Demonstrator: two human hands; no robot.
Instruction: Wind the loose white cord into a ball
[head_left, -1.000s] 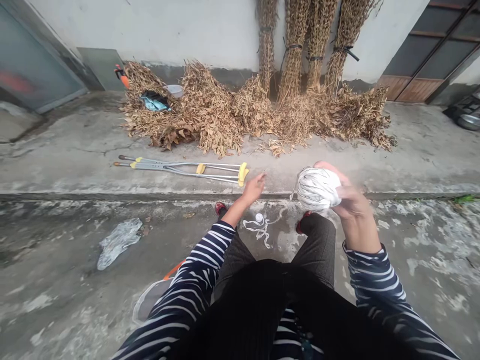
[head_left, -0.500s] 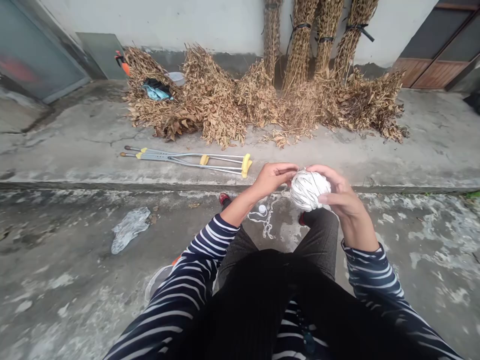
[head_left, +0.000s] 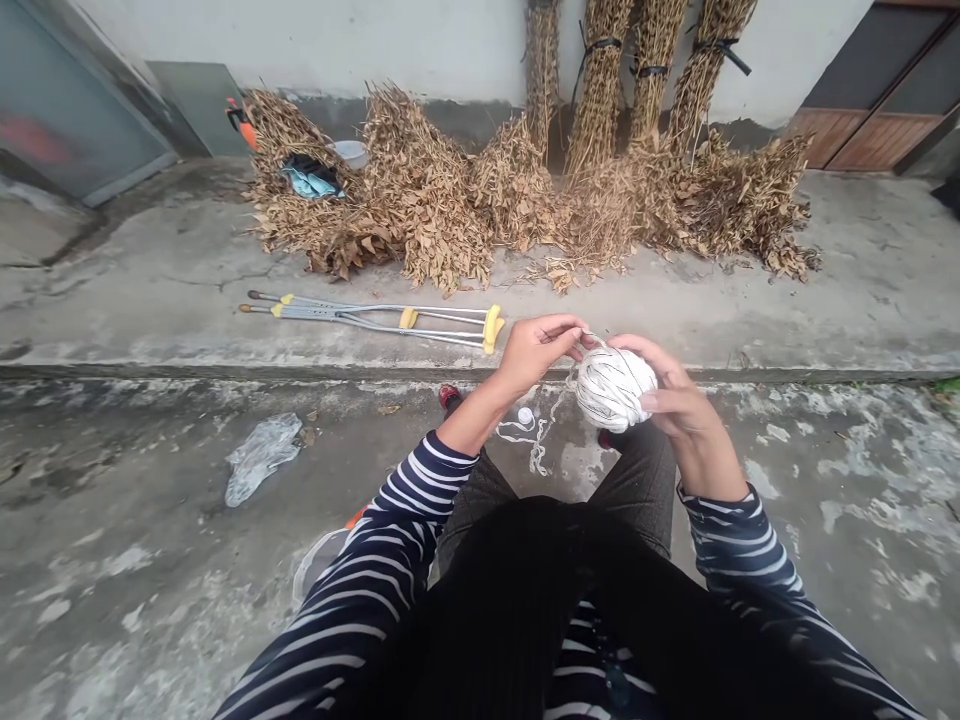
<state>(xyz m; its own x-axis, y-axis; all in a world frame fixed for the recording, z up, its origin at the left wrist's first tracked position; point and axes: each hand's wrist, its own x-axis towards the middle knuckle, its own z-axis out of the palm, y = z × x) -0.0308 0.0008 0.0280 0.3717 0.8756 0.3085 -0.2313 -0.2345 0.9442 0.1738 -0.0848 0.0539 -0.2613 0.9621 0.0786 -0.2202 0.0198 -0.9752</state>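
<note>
A large white ball of cord with thin dark lines is held in front of my knees. My right hand grips it from the right, thumb on the near side and fingers over the top. At its upper left, my left hand pinches a strand of the cord that runs to the ball. Below the left hand a loose length of white cord hangs or trails down toward the ground between my legs. A small white roll lies by that loose cord.
A pair of crutches with yellow pads lies on the raised concrete ledge. Dried plant stalks are heaped along the wall, with tied bundles upright behind. A crumpled plastic bag lies on the lower ground at left.
My left hand has shifted slightly left and up, drawing a strand out from the ball. The ball has dropped a little and turned in my right hand.
</note>
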